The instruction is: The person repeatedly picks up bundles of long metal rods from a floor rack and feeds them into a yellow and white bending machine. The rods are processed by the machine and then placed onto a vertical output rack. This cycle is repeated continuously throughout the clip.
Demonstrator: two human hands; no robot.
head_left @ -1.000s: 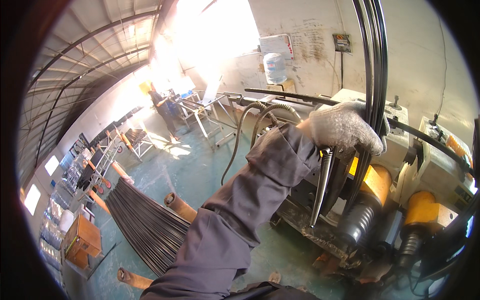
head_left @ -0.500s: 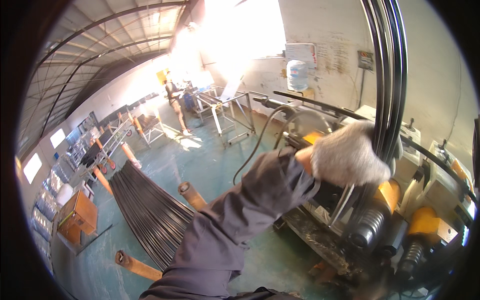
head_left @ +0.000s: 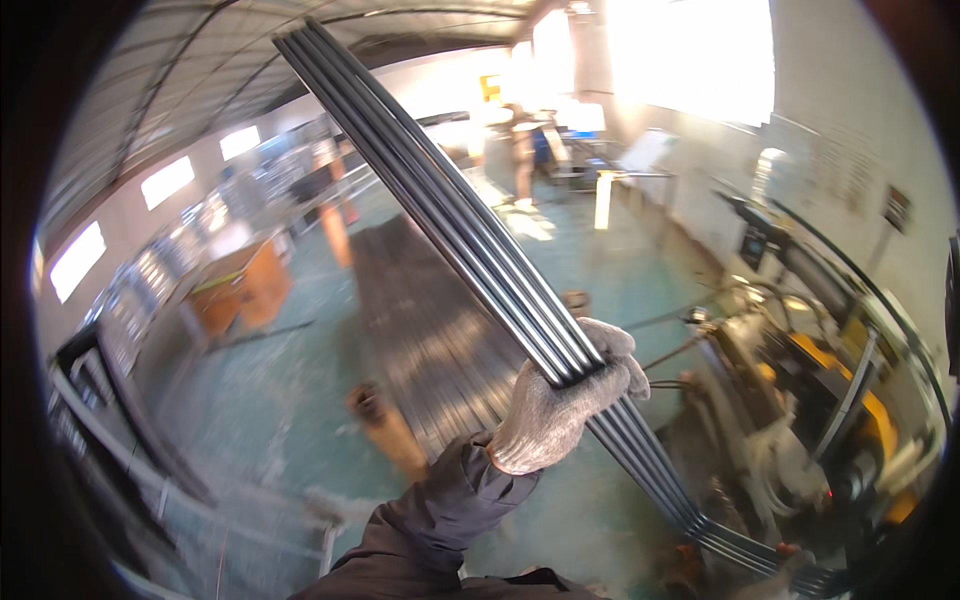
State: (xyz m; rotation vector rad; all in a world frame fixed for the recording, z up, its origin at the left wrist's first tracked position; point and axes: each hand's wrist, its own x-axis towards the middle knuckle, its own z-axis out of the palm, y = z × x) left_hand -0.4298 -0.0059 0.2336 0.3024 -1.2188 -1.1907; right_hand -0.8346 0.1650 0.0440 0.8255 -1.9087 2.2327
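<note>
My left hand (head_left: pixel 572 398), in a pale knitted glove, is wrapped round a bundle of several long dark metal tubes (head_left: pixel 455 225). The bundle slants from the upper left down toward the lower right, with its far ends high in the air. Below the glove the tubes run on and appear to bend near the lower right edge. There my right hand (head_left: pixel 800 572), dim and blurred, looks closed round their lower part; its fingers are hard to make out. Beneath the bundle, many similar tubes (head_left: pixel 430 340) lie side by side in a wide layer.
A machine with yellow parts (head_left: pixel 845 390) stands on the right along the wall. Brown roller-like posts (head_left: pixel 385 425) flank the layer of tubes. An orange-brown box (head_left: pixel 240 285) sits at the left, a dark frame (head_left: pixel 125 420) nearer. Another person (head_left: pixel 523 160) stands far back.
The held tubes have swung from upright beside the machine to a slant over the layer of tubes. My left hand moved left and lower in view, and the view turned rightward-to-left.
</note>
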